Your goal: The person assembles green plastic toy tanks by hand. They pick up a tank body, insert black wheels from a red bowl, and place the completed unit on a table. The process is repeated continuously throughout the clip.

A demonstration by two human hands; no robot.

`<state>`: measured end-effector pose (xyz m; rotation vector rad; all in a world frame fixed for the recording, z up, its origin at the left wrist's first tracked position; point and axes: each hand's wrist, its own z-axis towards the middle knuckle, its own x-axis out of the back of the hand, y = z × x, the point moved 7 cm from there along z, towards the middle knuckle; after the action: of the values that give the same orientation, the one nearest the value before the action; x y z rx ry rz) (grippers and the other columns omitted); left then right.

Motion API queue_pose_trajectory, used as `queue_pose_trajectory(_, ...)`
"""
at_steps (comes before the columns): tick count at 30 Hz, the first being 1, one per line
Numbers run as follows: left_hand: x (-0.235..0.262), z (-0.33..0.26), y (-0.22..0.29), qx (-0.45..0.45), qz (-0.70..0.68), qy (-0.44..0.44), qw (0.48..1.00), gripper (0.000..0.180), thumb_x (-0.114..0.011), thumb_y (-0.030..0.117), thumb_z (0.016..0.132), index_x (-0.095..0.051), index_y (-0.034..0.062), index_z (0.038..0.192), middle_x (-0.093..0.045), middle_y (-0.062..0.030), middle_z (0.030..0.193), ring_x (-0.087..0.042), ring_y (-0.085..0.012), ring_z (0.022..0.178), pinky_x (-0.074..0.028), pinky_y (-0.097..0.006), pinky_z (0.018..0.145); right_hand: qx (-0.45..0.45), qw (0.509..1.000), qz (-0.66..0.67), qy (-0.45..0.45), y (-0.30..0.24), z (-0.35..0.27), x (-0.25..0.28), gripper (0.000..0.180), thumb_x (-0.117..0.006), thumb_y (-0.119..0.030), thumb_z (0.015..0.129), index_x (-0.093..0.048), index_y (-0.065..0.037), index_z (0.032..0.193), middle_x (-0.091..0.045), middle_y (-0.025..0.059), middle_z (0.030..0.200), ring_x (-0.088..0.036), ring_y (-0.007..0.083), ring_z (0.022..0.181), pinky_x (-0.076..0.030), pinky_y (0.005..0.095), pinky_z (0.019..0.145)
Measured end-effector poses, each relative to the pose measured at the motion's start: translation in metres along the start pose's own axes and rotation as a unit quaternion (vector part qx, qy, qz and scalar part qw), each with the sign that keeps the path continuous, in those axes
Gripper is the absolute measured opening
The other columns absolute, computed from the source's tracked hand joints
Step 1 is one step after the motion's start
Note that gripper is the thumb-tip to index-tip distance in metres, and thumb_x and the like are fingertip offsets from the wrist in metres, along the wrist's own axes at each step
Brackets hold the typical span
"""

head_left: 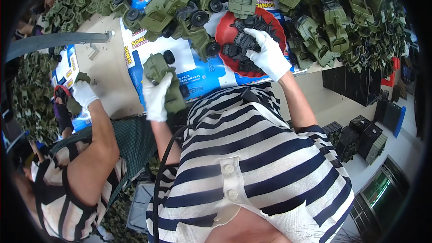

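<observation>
The left hand (156,101), in a white glove, is left of the centre of the frame and is closed on a green toy vehicle (174,94). The thumb lies across the top of the body, and the palm sits against the vehicle's left side; the fingers underneath are hidden, so I cannot tell how they are set. The vehicle is tilted, its front end toward the top of the frame, with 2 black wheels showing along its right side.

The right hand (268,58), also white-gloved, is above and right of the centre. Its thumb and forefinger are parted only by the width of a small black part (245,42), which they pinch by its right side. The other fingers are bunched together behind. That part is over a red bowl (228,28) with a scalloped rim, where more black parts (261,23) lie in a heap.

The bowl rests on a blue and white printed sheet (202,75) in the upper middle of the frame. Green vehicles (321,31) are piled at the upper right, and more (164,11) lie along the top, some with black wheels. At the left edge of the sheet's tabletop, a co-worker's gloved hand (84,94) touches a small green piece (83,77).
</observation>
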<state>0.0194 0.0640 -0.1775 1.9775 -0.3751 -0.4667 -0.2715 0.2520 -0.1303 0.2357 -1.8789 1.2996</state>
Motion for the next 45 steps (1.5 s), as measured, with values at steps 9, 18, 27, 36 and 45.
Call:
queue_pose_trajectory(9, -0.104, -0.019, 0.065, 0.067, 0.091, -0.356, 0.928, 0.084, -0.084, 0.007, 0.072, -0.041, -0.0017, 0.144, -0.059, -0.0072, 0.129, -0.055, -0.0145, 0.115, -0.041, -0.029, 0.103, 0.14, 0.98, 0.13, -0.063, -0.099, 0.008, 0.011, 0.064, -0.066, -0.001, 0.081, -0.047, -0.015, 0.141, -0.062, 0.0139, 0.112, -0.064, 0.0255, 0.088, -0.052, 0.034, 0.079)
queue_pose_trajectory(18, -0.125, -0.02, 0.045, 0.145, -0.024, -0.504, 0.851, 0.1, -0.09, 0.014, 0.059, -0.04, -0.0023, 0.144, -0.057, -0.0071, 0.131, -0.053, -0.0157, 0.118, -0.039, -0.031, 0.105, 0.353, 0.913, 0.145, -0.145, -0.115, 0.006, 0.041, 0.052, -0.075, -0.022, 0.078, -0.061, -0.009, 0.126, -0.054, 0.0145, 0.139, -0.053, 0.0361, 0.125, -0.044, 0.0432, 0.101)
queue_pose_trajectory(27, -0.126, -0.027, 0.054, 0.164, -0.093, -0.468, 0.863, 0.118, -0.094, 0.028, 0.046, -0.037, -0.0051, 0.144, -0.056, -0.0096, 0.131, -0.055, -0.0187, 0.119, -0.04, -0.033, 0.105, 0.467, 0.869, 0.101, -0.128, -0.135, -0.016, 0.052, 0.049, -0.05, -0.039, 0.099, -0.051, -0.011, 0.139, -0.056, 0.0209, 0.132, -0.059, 0.041, 0.109, -0.046, 0.0464, 0.091)
queue_pose_trajectory(36, -0.142, -0.014, 0.086, 0.057, 0.092, -0.38, 0.918, 0.083, -0.083, 0.002, 0.067, -0.046, 0.0018, 0.142, -0.063, -0.0039, 0.123, -0.057, -0.012, 0.11, -0.044, -0.028, 0.098, -0.064, 0.867, 0.483, -0.099, -0.061, 0.011, 0.017, 0.041, -0.06, -0.019, 0.098, -0.057, -0.002, 0.134, -0.066, 0.0, 0.1, -0.055, 0.0041, 0.082, -0.047, 0.0225, 0.071)
queue_pose_trajectory(45, -0.148, -0.025, 0.087, 0.113, 0.091, -0.365, 0.92, 0.071, -0.081, 0.007, 0.077, -0.048, -0.0016, 0.139, -0.066, -0.0074, 0.116, -0.062, -0.0116, 0.097, -0.049, -0.026, 0.089, -0.055, 0.774, 0.602, -0.188, -0.051, 0.014, -0.002, 0.052, -0.059, -0.023, 0.099, -0.046, 0.004, 0.141, -0.06, -0.004, 0.096, -0.044, 0.0031, 0.074, -0.04, 0.0205, 0.069)
